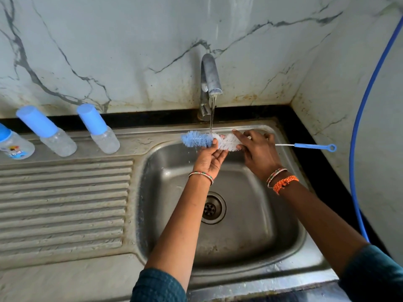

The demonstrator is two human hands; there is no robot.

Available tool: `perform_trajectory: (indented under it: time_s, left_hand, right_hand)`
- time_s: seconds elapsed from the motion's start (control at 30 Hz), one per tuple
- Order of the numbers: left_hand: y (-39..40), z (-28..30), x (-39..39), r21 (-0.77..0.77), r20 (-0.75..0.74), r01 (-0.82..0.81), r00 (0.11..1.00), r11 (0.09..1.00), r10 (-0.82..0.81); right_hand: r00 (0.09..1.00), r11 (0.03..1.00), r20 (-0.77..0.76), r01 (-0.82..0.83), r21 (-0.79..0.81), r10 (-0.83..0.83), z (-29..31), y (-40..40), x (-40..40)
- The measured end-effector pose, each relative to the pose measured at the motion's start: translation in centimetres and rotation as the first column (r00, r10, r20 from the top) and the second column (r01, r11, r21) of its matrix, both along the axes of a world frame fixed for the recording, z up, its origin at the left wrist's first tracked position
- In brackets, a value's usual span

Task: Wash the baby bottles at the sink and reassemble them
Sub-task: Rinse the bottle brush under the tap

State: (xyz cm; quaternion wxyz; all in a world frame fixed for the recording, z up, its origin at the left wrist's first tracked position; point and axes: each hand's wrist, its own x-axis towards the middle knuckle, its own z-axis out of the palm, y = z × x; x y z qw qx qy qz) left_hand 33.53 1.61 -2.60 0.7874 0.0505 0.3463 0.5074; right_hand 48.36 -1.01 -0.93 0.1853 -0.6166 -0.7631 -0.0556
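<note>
Head view, bottle brush (209, 141) held level under the running tap (210, 83), left hand (209, 159) fingers curled on its bristles, right hand (258, 152) fingers clamped near the wire stem, three capped baby bottles (98, 128) left of the tap on the sink (283, 247) drainboard

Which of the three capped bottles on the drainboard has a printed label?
The leftmost bottle, cut off by the frame's left edge: it carries a colourful printed label. The middle bottle and the right bottle, nearest the sink basin, have plain clear bodies.
</note>
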Motion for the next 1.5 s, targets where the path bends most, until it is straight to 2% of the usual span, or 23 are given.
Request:
perform_trajectory:
  time_s: [0.2, 0.37, 0.53, 0.63, 0.87, 1.0, 1.13, 1.5]
  left_hand:
    - [0.9, 0.0, -1.2, -0.006, -0.095, -0.16, 0.983, 0.987, 0.159]
    - [1.3, -0.5, -3.2, -0.057, -0.167, -0.186, 0.971, 0.981, 0.174]
    - [0.3, -0.3, -3.0, 0.032, 0.033, -0.027, 0.999, 0.999, 0.025]
    - [0.1, 0.3, -1.2, 0.088, 0.015, 0.039, 0.999, 0.995, -0.041]
    - [0.0, 0.3, -1.0, 0.134, -0.092, 0.003, 0.996, 0.991, 0.01]
    - [-0.2, -0.2, -3.8, 0.115, -0.087, -0.094, 0.991, 0.989, 0.104]
    - [-0.4, -0.6, -5.5, 0.083, -0.066, -0.169, 0.982, 0.982, 0.175]
    - [0.2, -0.1, -2.1, 0.096, -0.014, -0.092, 0.995, 0.991, 0.094]
  right_hand:
    - [0.983, 0.991, 0.125, 0.135, 0.025, -0.137, -0.5, -0.5, 0.6]
    - [0.994, 0.997, 0.076, 0.077, 0.019, -0.078, -0.3, -0.2, -0.4]
    - [0.997, 0.996, 0.008, 0.072, 0.044, -0.073, 0.7, 0.3, -0.7]
    - [0.993, 0.993, -0.001, 0.122, -0.005, -0.122, 1.1, 0.6, 0.3]
    - [0.993, 0.994, -0.027, 0.11, -0.011, -0.111, 1.0, 0.3, 0.1]
    - [0.998, 0.999, -0.054, 0.025, -0.022, -0.026, 0.9, 1.0, -2.7]
    - [1.0, 0.999, -0.007, -0.026, -0.019, 0.026, 0.8, 1.7, -4.3]
    - [0.998, 0.998, -0.03, 0.057, -0.012, -0.058, 1.0, 1.4, -0.9]
